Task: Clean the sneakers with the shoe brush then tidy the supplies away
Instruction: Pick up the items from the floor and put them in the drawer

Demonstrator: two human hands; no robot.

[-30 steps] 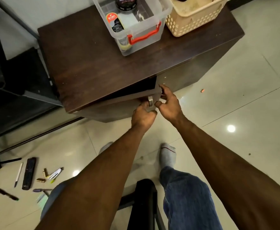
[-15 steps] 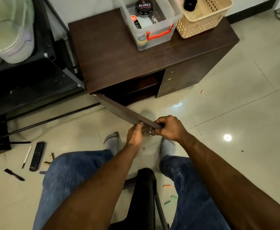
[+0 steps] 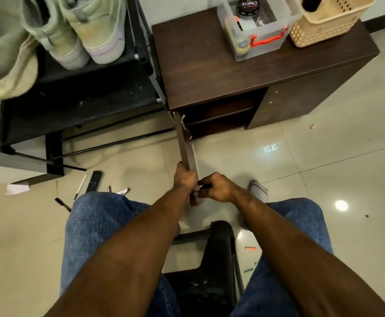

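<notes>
Both hands (image 3: 185, 179) on door (image 3: 185, 143) edge (open)

On the cabinet (image 3: 221, 72), a lidless storage box (image 3: 258, 30) stands at the far edge of its top, with a basket (image 3: 328, 26) just right of it at the far right corner. Left of the cabinet, a pair of sneakers (image 3: 77, 30) sits on a rack shelf (image 3: 91, 72). The cabinet door (image 3: 187, 152) swings out from the front left corner, with a remote (image 3: 93, 181) and pens (image 3: 81, 186) on the floor (image 3: 324, 170) to its left.
</notes>
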